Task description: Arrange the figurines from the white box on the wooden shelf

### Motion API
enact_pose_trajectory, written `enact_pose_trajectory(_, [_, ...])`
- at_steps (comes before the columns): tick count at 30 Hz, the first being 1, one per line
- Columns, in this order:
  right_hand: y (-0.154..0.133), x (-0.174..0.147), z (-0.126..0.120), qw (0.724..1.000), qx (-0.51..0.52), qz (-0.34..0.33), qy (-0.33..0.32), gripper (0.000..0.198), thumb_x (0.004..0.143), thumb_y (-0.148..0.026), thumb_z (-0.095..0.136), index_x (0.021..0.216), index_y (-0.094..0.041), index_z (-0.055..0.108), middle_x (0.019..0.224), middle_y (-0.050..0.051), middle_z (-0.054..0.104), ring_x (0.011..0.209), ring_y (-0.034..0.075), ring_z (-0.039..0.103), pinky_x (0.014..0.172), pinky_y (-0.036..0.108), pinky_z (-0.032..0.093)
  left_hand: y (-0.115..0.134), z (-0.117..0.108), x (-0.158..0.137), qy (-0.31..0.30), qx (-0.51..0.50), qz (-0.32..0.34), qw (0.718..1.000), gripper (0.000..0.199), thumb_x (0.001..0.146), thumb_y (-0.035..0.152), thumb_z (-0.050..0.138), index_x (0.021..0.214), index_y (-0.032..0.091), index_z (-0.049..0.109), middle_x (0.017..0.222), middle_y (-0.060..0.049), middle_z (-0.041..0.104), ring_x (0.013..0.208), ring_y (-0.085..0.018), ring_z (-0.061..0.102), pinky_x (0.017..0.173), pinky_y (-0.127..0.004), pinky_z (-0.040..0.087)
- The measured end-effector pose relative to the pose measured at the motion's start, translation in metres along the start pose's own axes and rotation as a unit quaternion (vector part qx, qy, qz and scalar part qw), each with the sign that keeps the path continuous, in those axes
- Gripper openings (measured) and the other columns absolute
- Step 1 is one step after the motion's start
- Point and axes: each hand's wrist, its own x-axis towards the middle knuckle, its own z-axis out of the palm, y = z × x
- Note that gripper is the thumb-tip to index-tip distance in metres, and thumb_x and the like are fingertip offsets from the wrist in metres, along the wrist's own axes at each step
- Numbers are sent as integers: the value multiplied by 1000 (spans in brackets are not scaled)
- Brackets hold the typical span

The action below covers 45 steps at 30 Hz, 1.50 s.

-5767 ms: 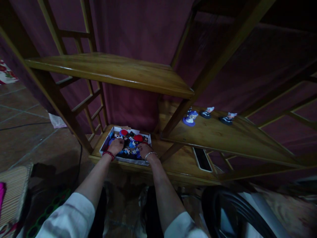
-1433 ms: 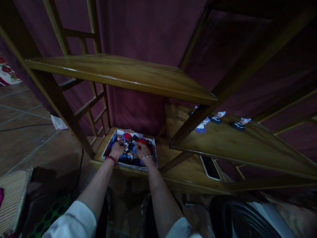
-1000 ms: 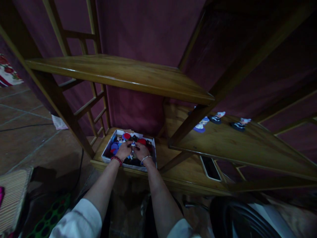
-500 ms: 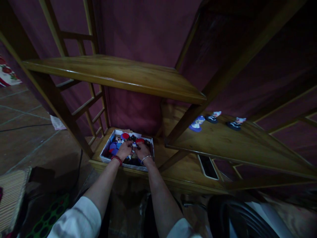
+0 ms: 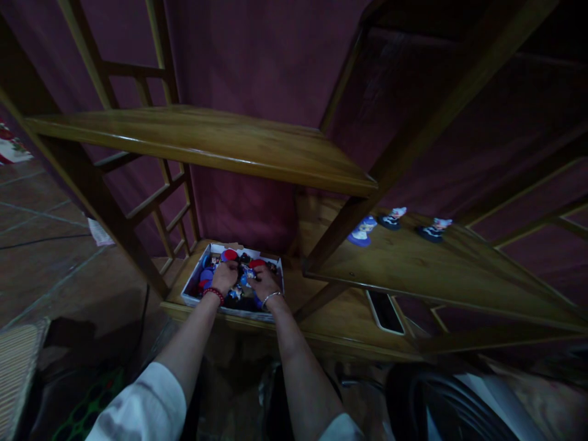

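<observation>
Both hands are inside a shallow white cardboard box (image 5: 187, 295) filled with small figurines and coloured round bases. My left hand (image 5: 225, 277), with a red bead bracelet, has its fingers bent down over the pieces; what they grip is hidden. Opposite it, my right hand (image 5: 266, 284), wearing a silvery bangle, pinches at a small blue-and-white figurine (image 5: 248, 271) near the box's middle. A red round base (image 5: 229, 255) lies at the back, and purple discs (image 5: 206, 275) are along the left side. Dim light blurs the smaller pieces.
The box stands on a low wooden shelf (image 5: 294, 318), under a higher board (image 5: 202, 138). On the right-hand shelf (image 5: 404, 263) are a purple-based figurine (image 5: 362, 231) and two black-based ones (image 5: 434, 230). A phone (image 5: 386, 311) lies below. Slanting posts frame the space.
My hands have moved slightly apart over the box, showing more blue pieces between them. The whole view has shifted a little.
</observation>
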Motion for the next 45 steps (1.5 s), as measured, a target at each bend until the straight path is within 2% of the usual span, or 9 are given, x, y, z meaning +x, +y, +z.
enact_pose_trajectory(4, [3,-1,-2,1000,24,-11,-11,39,67,-22,57,105,-23,52,78,-2,63,74,12,59,73,25,45,-3,-9,5,26,9,-2,1000,27,71,14,47,93,14,62,90,-9,66,83,-17,60,68,-23,44])
enact_pose_trajectory(12, [0,-2,-4,999,26,3,-36,35,66,-19,58,101,-23,57,86,0,63,81,13,59,74,24,46,-19,-33,4,8,120,34,992,30,69,12,46,94,16,62,101,-10,63,95,-20,56,80,-28,40])
enact_pose_trajectory(17, [-2,-1,0,998,29,-14,-52,34,66,-19,58,100,-22,58,85,0,63,82,13,59,75,23,46,-30,-42,2,-18,158,57,986,25,71,14,45,85,17,65,91,-10,66,88,-22,59,78,-31,41])
enact_pose_trajectory(22, [-4,-1,2,998,9,-10,-57,33,66,-20,59,99,-24,57,89,0,62,84,14,59,74,24,45,-29,-51,-6,-26,228,68,971,27,71,12,44,87,17,65,96,-12,64,92,-22,57,79,-30,41])
enact_pose_trajectory(27, [-7,-4,0,997,-2,-9,-74,32,66,-20,58,98,-23,56,83,-1,62,78,14,59,70,24,45,-24,-51,-15,-60,327,60,941,27,70,13,43,87,17,65,93,-15,64,90,-25,58,77,-34,42])
enact_pose_trajectory(33, [-5,-5,0,997,-14,-15,-73,33,64,-22,58,97,-21,55,87,1,62,80,15,59,72,24,45,-17,-49,-23,-63,359,45,930,27,71,17,44,89,17,64,98,-18,62,91,-32,57,74,-42,42])
enact_pose_trajectory(39, [-8,-6,-2,996,-5,-26,-81,31,64,-21,57,96,-20,55,82,1,63,76,14,59,69,23,45,-13,-51,-26,-61,381,46,921,30,71,16,41,92,18,63,103,-16,60,92,-31,57,74,-42,43])
enact_pose_trajectory(45, [-10,-7,-2,997,-3,-30,-75,29,64,-21,57,93,-22,56,80,0,63,76,14,58,68,22,44,-14,-48,-24,-67,385,34,920,26,71,18,44,86,14,65,95,-18,63,90,-30,58,73,-39,44])
